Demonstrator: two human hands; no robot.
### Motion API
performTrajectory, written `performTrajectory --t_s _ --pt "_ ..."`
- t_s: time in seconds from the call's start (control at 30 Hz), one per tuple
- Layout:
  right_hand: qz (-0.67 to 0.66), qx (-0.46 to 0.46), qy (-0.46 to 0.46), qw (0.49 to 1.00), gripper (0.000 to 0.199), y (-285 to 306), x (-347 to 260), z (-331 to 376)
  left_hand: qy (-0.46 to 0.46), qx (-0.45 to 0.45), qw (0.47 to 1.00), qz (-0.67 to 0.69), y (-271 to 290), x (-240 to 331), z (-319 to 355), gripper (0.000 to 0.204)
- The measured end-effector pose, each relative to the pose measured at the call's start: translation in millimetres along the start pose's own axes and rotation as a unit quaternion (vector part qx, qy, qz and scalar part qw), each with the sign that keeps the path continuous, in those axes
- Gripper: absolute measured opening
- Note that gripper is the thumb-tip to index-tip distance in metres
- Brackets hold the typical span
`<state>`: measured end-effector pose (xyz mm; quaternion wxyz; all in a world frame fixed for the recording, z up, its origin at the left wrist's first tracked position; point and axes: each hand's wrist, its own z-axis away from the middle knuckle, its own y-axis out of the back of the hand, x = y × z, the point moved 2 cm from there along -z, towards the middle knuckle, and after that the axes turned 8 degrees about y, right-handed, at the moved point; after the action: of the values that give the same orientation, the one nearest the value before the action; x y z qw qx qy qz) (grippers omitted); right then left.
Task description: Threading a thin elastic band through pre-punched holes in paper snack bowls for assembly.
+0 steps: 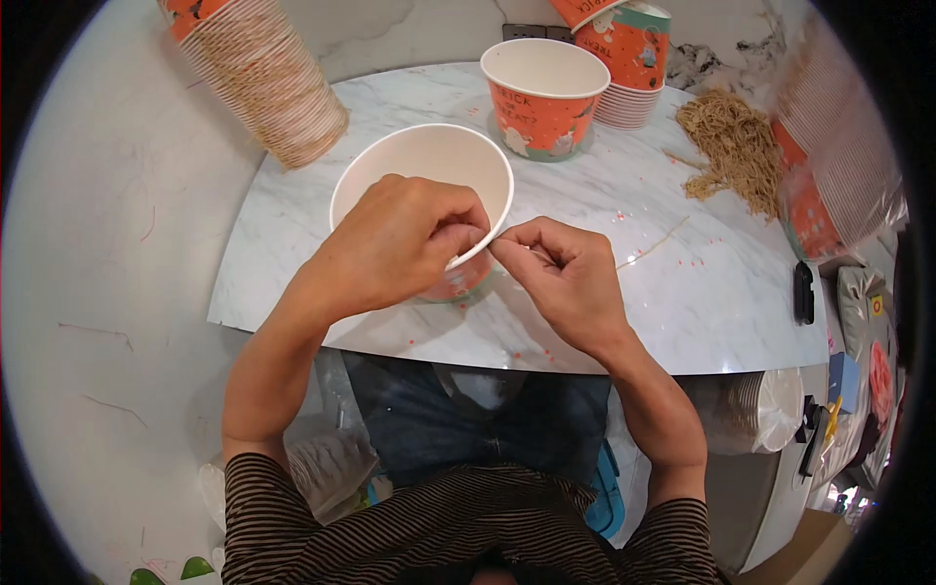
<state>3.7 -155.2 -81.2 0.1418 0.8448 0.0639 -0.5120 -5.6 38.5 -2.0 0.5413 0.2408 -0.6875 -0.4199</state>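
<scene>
A white-lined paper bucket (419, 156) with an orange and green outside stands at the middle of the marble-patterned table, near the front edge. My left hand (390, 239) reaches over its near rim, with thumb and fingers pinched together against the inner side of the right rim. Just outside that same rim, my right hand (570, 273) is closed in a pinch, fingertips touching the bucket's edge. Whatever lies between either hand's fingertips is too small or hidden to make out. A thin tan string (655, 242) lies on the table right of my right hand.
Another orange paper bucket (546, 107) stands behind, beside a stack of buckets (629, 63). A tall bucket stack (258, 78) leans at the back left. Tan strings (731, 141) lie heaped at the back right, near bagged buckets (838, 146). Small red bits dot the table (721, 302).
</scene>
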Motion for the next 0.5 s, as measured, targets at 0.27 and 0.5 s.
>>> performTrajectory --t_s 0.27,0.5 --pt "-0.068 0.021 -0.001 0.997 0.039 9.2 -13.2 3.5 0.079 0.079 0.964 0.242 28.7 -15.9 8.1 0.014" --pt "-0.011 0.000 0.119 0.993 0.016 -11.4 -17.9 -17.1 -0.037 0.059 0.965 0.252 11.1 14.8 6.5 0.013"
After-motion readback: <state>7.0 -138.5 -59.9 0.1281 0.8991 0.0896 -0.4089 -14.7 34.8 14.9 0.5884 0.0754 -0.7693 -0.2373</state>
